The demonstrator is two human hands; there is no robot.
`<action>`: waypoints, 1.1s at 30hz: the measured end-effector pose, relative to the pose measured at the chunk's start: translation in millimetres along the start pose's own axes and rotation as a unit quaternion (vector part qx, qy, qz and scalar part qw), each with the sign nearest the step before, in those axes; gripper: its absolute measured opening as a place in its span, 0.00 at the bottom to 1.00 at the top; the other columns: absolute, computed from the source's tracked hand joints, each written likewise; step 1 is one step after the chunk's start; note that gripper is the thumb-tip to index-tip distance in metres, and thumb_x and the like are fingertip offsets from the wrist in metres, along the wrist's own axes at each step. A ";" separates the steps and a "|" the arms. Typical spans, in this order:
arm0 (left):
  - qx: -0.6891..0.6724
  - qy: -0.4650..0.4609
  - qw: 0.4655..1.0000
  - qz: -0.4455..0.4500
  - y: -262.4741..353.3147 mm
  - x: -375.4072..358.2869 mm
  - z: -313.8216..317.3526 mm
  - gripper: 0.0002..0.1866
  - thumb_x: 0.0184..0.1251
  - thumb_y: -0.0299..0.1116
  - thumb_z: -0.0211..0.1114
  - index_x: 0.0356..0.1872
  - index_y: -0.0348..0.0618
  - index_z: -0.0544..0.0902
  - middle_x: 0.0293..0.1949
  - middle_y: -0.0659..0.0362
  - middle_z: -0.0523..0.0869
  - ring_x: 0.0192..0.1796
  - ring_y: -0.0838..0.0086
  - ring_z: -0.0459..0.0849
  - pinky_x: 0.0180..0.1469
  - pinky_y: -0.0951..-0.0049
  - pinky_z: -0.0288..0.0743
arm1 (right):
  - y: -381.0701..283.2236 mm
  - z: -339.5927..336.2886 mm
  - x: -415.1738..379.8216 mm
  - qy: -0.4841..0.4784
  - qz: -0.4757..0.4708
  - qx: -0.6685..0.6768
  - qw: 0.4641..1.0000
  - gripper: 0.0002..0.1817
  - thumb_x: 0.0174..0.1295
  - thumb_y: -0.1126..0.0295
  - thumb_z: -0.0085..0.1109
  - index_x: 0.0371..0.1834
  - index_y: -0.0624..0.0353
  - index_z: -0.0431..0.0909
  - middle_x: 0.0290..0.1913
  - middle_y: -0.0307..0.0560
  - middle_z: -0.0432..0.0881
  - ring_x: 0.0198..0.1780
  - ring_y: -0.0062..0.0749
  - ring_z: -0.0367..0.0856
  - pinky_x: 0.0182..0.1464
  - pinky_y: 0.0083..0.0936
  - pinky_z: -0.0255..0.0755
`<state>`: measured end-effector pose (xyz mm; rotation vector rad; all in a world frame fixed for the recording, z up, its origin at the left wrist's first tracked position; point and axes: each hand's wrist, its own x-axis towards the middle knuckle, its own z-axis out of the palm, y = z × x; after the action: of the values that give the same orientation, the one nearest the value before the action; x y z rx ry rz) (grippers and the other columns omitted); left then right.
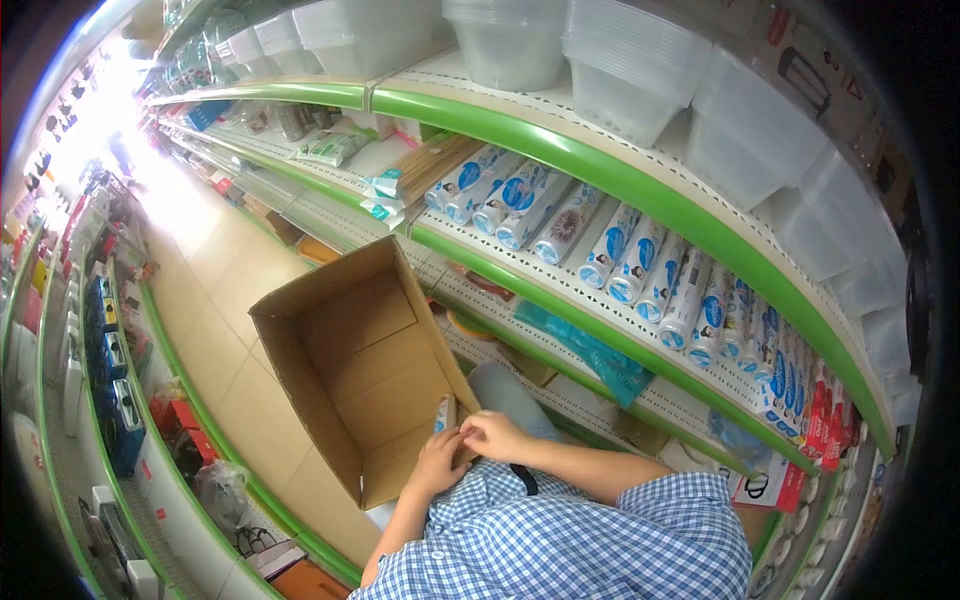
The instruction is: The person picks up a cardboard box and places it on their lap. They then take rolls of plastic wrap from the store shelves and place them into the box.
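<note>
My left hand (437,466) is closed around the lower end of a narrow white-and-blue wrapped pack (445,411), whose upper end shows above the fingers. It is held at the near edge of an open cardboard box (385,385), whose visible inside holds nothing else. My right hand (497,437) is right beside the left, its fingertips pinched together over the left hand's fingers. What the right fingertips hold, if anything, is hidden. The box is tilted in front of my body, by a bent knee (505,395).
A shelf (600,295) on the right bears a row of wrapped rolls (570,224) with blue labels. Clear plastic tubs (630,75) are stacked above. Teal plastic packs (585,345) lie lower down. Left of the tiled aisle floor (215,330), another shelf rack (190,480) holds assorted goods.
</note>
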<state>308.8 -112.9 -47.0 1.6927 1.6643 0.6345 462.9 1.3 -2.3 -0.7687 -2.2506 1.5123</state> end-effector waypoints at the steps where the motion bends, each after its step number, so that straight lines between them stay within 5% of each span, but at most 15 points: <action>1: 0.032 0.008 0.999 0.005 -2.0 -1.0 2.8 0.31 0.48 0.38 0.69 0.57 0.44 0.72 0.61 0.45 0.68 0.64 0.49 0.64 0.65 0.55 0.58 | -3.6 -11.5 5.4 0.019 -0.026 -0.045 0.998 0.09 0.52 0.71 0.60 0.36 0.60 0.78 0.37 0.52 0.78 0.38 0.43 0.80 0.39 0.33 0.74; 6: 0.028 0.074 0.996 -0.046 -4.9 -8.1 13.1 0.25 0.57 0.41 0.64 0.56 0.45 0.74 0.62 0.40 0.64 0.64 0.44 0.61 0.65 0.53 0.58 | -41.1 -109.8 46.0 0.191 -0.097 -0.124 0.969 0.09 0.51 0.73 0.57 0.36 0.61 0.76 0.38 0.53 0.76 0.43 0.47 0.76 0.47 0.36 0.71; 10: 0.031 0.089 0.991 -0.095 -0.6 -10.3 14.4 0.23 0.59 0.39 0.62 0.56 0.46 0.74 0.62 0.39 0.62 0.64 0.43 0.61 0.65 0.52 0.58 | -54.4 -199.0 83.7 0.314 -0.128 -0.367 0.866 0.13 0.52 0.73 0.55 0.42 0.58 0.77 0.47 0.49 0.75 0.48 0.46 0.74 0.51 0.41 0.68; 16: 0.056 0.092 0.990 -0.090 -5.7 -8.6 19.3 0.23 0.59 0.35 0.60 0.57 0.45 0.71 0.63 0.41 0.62 0.62 0.43 0.63 0.63 0.54 0.61 | -41.1 -245.6 114.6 0.172 0.009 -0.539 0.824 0.18 0.55 0.77 0.47 0.49 0.52 0.77 0.55 0.45 0.71 0.58 0.45 0.66 0.55 0.42 0.63; 22: 0.000 0.124 0.977 -0.173 3.8 -9.8 16.4 0.30 0.58 0.35 0.61 0.63 0.44 0.63 0.62 0.43 0.63 0.58 0.46 0.71 0.57 0.58 0.69 | -39.9 -249.1 121.9 0.151 0.017 -0.627 0.764 0.18 0.55 0.75 0.51 0.49 0.47 0.78 0.57 0.46 0.70 0.60 0.43 0.65 0.58 0.45 0.61; 25: -0.012 0.163 0.973 -0.161 8.8 -9.9 13.7 0.29 0.55 0.35 0.62 0.60 0.42 0.66 0.60 0.45 0.67 0.56 0.49 0.73 0.55 0.58 0.71 | -37.1 -253.1 110.2 0.234 -0.067 -0.580 0.777 0.24 0.43 0.75 0.62 0.49 0.48 0.77 0.59 0.46 0.69 0.62 0.48 0.63 0.59 0.44 0.60; 28: 0.038 0.158 0.977 -0.137 13.6 -11.2 9.8 0.27 0.53 0.36 0.64 0.56 0.41 0.70 0.57 0.47 0.72 0.55 0.51 0.75 0.54 0.60 0.72 | -65.3 -244.0 74.6 0.281 -0.162 -0.502 0.802 0.27 0.41 0.71 0.67 0.49 0.50 0.75 0.56 0.45 0.70 0.61 0.44 0.65 0.62 0.45 0.56; 33: 0.021 0.188 0.979 -0.072 18.3 -8.2 8.3 0.26 0.51 0.33 0.65 0.53 0.41 0.72 0.54 0.48 0.74 0.54 0.52 0.75 0.54 0.61 0.72 | -109.0 -209.5 27.8 0.303 -0.325 -0.365 0.818 0.31 0.38 0.69 0.71 0.50 0.57 0.71 0.51 0.49 0.73 0.54 0.48 0.71 0.56 0.46 0.64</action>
<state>326.7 -121.3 -37.9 1.5295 2.0527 0.8960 525.8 142.6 178.4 -0.4533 -2.1738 0.0276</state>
